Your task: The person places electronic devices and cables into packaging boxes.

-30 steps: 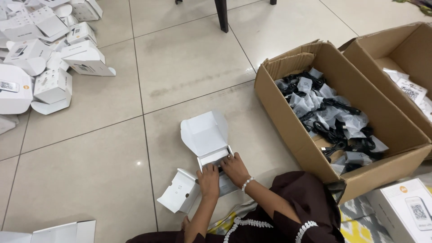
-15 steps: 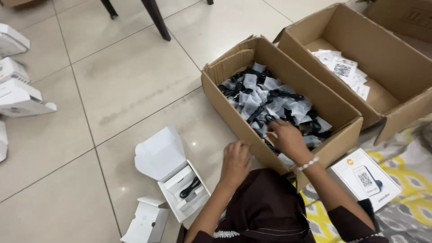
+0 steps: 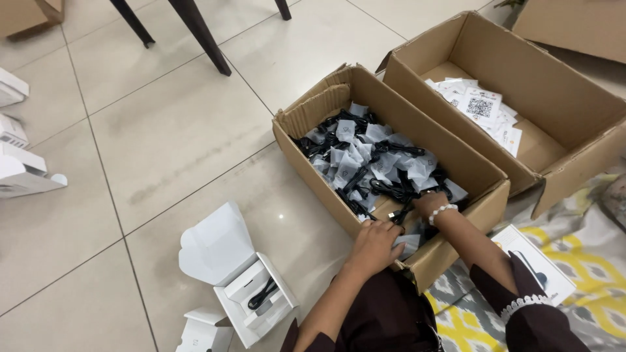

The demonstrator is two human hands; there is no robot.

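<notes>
A long cardboard box (image 3: pixel 306 117) holds several bagged black cables (image 3: pixel 372 166). My right hand (image 3: pixel 427 203), with a white bead bracelet, is down inside its near end among the cables; its fingers are hidden. My left hand (image 3: pixel 373 246) rests on the box's near rim, fingers spread over the edge. An open white carton (image 3: pixel 242 287) with a raised lid lies on the floor to the left of my left arm, a black cable lying in its tray.
A second cardboard box (image 3: pixel 574 111) at the right holds white leaflets (image 3: pixel 479 107). White cartons (image 3: pixel 19 169) lie at the far left and one (image 3: pixel 203 334) at the bottom. Dark furniture legs (image 3: pixel 199 32) stand at the top. A white product box (image 3: pixel 538 264) lies on a yellow-patterned mat.
My view has swung right, off the pile of white cartons. Both hands left the open white carton; the right went into the cable box, the left onto its rim.
</notes>
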